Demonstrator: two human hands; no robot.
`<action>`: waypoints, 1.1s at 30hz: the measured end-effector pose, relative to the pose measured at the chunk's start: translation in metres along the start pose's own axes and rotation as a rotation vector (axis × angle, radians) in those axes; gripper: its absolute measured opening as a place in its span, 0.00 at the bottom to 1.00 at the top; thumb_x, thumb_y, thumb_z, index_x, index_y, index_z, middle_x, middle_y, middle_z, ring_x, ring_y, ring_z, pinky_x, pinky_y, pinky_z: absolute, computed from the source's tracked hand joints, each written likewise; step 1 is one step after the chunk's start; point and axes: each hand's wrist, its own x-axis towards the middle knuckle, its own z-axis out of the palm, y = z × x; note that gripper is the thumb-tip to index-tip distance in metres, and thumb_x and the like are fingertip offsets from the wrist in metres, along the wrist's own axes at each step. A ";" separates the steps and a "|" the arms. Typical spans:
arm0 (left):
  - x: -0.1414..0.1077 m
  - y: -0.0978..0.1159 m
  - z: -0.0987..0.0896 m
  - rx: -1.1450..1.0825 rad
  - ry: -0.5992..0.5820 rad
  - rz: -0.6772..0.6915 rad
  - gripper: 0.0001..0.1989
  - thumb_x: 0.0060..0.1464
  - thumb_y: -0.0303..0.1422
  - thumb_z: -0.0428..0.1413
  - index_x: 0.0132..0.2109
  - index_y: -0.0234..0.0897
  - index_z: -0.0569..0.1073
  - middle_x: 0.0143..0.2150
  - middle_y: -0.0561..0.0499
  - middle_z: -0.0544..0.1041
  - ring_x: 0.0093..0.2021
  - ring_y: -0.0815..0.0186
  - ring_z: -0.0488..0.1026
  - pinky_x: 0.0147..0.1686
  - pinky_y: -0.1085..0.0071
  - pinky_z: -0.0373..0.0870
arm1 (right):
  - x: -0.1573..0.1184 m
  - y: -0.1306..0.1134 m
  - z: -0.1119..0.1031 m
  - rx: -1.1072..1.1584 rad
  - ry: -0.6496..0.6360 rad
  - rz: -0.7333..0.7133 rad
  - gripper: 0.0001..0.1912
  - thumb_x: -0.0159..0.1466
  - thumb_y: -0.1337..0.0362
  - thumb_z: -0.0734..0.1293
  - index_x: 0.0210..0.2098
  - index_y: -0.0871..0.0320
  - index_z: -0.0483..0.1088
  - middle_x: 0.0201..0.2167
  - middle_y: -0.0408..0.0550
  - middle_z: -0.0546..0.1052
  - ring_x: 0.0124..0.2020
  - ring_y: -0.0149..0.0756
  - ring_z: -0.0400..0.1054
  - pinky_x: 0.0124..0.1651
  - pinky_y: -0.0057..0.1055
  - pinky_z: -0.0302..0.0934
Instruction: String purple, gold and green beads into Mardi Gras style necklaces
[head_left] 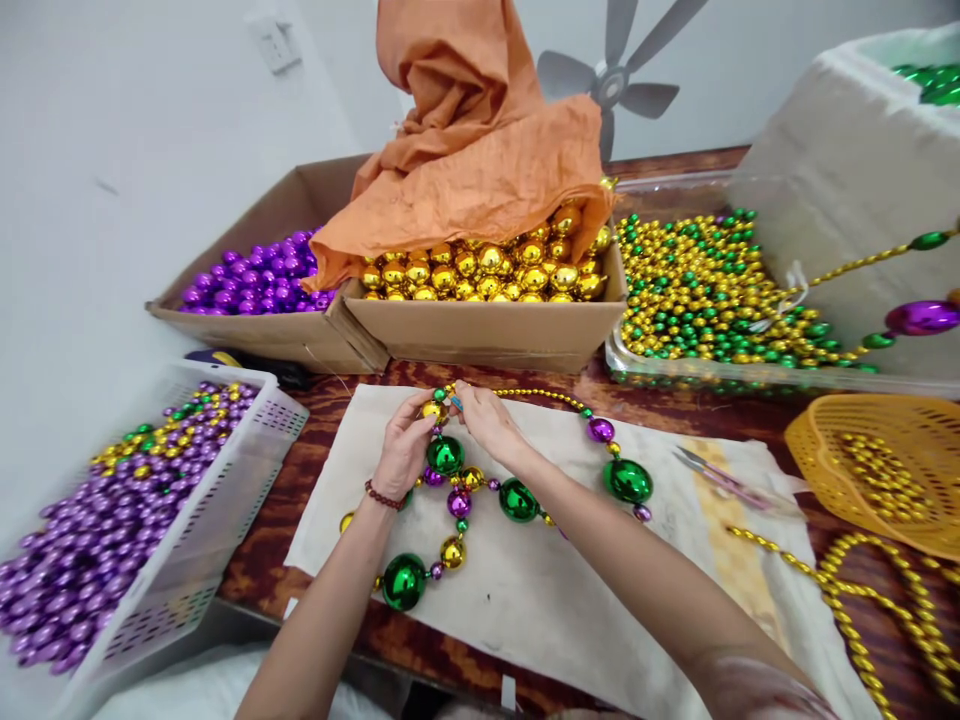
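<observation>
A bead necklace (459,503) lies looped on the white cloth (570,580), strung with large green, gold and purple balls and smaller beads. My left hand (405,445), a brown beaded bracelet at its wrist, pinches the strand by a gold ball (434,411). Close beside it, my right hand (486,425) is closed at the fingertips around a small blue thing (456,402), too small to name. From there a run of small gold beads (536,393) curves right to a purple ball (600,430) and a large green ball (628,481).
Cardboard boxes of purple balls (255,275) and gold balls (487,270) stand behind, an orange cloth (480,190) over them. A white basket (255,400) is at left. Right are a clear bin (675,372), pink-handled scissors (720,478), a yellow basket (817,470) and gold bead strands (847,590).
</observation>
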 end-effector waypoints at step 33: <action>0.000 -0.018 -0.009 0.287 -0.015 0.205 0.17 0.50 0.32 0.66 0.47 0.41 0.74 0.46 0.50 0.77 0.47 0.63 0.73 0.49 0.68 0.68 | -0.013 0.018 0.006 0.438 0.011 0.249 0.34 0.70 0.40 0.48 0.27 0.58 0.71 0.22 0.45 0.72 0.21 0.31 0.64 0.24 0.27 0.57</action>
